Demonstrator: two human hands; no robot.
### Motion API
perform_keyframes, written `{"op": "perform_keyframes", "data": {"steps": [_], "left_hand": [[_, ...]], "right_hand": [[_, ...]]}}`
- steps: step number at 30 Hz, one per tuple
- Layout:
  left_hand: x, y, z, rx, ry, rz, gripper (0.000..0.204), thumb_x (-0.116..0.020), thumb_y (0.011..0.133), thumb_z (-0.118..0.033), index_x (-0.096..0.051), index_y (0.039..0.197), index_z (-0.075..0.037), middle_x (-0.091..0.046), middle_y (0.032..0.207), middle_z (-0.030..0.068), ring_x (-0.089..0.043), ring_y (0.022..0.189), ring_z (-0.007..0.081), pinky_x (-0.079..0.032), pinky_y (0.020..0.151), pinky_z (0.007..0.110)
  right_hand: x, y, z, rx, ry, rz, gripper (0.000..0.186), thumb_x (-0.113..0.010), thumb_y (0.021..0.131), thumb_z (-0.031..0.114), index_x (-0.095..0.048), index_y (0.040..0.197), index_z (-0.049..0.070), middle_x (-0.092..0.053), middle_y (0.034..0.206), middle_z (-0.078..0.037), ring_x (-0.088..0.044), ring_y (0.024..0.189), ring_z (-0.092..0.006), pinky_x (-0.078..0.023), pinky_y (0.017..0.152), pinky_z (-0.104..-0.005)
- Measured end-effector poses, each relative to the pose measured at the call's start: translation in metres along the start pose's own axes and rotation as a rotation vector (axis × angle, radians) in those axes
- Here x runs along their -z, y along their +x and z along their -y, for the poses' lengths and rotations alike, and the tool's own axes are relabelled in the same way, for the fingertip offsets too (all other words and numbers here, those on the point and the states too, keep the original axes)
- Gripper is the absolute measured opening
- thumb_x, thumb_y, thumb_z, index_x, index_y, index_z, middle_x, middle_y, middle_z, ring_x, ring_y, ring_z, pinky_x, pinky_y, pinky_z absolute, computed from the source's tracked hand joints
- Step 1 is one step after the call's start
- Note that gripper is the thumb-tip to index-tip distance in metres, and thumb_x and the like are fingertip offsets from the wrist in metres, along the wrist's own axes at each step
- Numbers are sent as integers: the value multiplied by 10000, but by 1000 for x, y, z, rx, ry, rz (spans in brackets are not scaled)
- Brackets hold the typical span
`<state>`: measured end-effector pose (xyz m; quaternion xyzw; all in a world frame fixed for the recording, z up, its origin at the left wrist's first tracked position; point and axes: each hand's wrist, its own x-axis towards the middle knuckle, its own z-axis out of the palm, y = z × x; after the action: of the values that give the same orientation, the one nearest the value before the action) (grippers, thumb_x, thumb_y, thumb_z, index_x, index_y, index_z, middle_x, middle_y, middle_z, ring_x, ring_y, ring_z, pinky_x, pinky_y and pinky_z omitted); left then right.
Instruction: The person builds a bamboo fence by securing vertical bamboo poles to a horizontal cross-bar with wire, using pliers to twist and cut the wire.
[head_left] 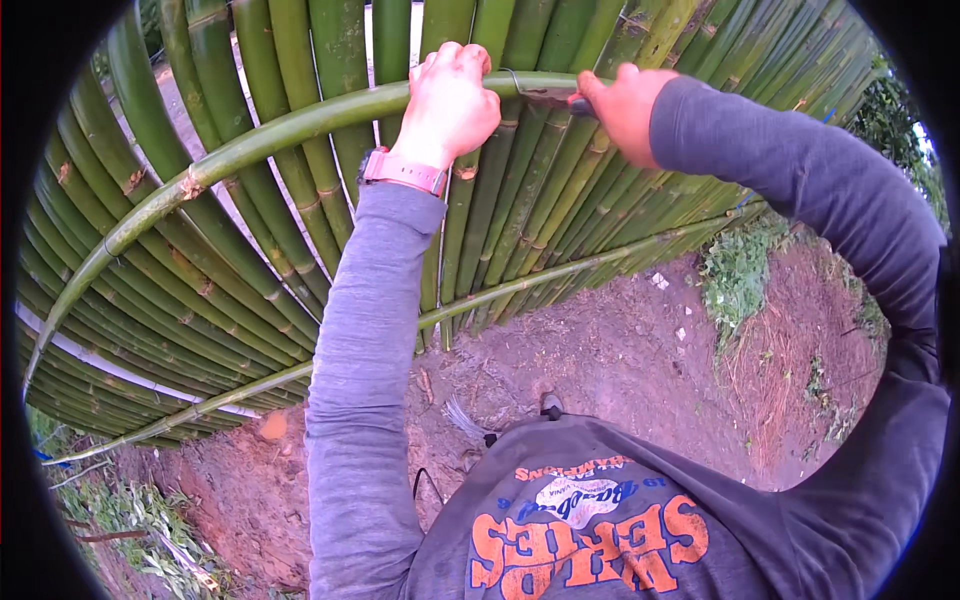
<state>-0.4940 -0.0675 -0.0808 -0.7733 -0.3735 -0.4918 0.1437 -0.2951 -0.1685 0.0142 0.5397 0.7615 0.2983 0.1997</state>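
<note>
My left hand grips the curved green bamboo rail that crosses upright bamboo poles, its fingers bent over the rail's top. A thin wire is looped round the rail just right of that hand. My right hand is closed on a metal tool, held against the rail beside the wire; the tool's exact kind is hard to make out, partly hidden by fingers.
A lower bamboo rail runs across the poles near their bottom ends. Below is bare dirt, with green weeds and dry plant litter at the right, and more plants at the lower left.
</note>
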Motion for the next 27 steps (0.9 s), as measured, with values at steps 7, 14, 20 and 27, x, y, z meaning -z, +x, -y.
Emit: {"op": "perform_keyframes", "data": {"steps": [7, 14, 20, 27], "left_hand": [[1, 1, -10, 26, 29, 17, 309, -595, 743, -94, -608, 1051, -68, -583, 1059, 133, -561, 1075, 323, -416, 966, 452], [6, -7, -11, 2, 29, 31, 299, -602, 744, -87, -595, 1042, -75, -571, 1041, 112, -564, 1037, 311, -419, 957, 448], [5, -8, -14, -20, 22, 28, 297, -612, 734, -54, -602, 1031, -70, -573, 1044, 115, -571, 1064, 321, -428, 958, 458], [9, -4, -17, -25, 89, 29, 274, -624, 722, -41, -605, 995, -46, -587, 1020, 133, -581, 1041, 325, -450, 940, 439]], "right_hand": [[22, -8, 11, -66, -187, -57, 561, -596, 845, 134, -440, 1373, 23, -609, 995, -211, -682, 893, -355, -566, 707, -460], [-79, -33, 7, -52, 2301, 589, 561, -544, 849, 22, -398, 1391, 30, -587, 1198, -241, -665, 1003, -370, -606, 751, -515], [-103, -28, 15, 276, 2639, 510, 650, -615, 830, 105, -373, 1431, 48, -545, 1316, -254, -599, 1139, -447, -517, 896, -641], [-108, -5, 22, 382, 2755, 590, 487, -491, 872, 30, -442, 1357, 41, -551, 1286, -259, -593, 1136, -447, -515, 867, -664]]}}
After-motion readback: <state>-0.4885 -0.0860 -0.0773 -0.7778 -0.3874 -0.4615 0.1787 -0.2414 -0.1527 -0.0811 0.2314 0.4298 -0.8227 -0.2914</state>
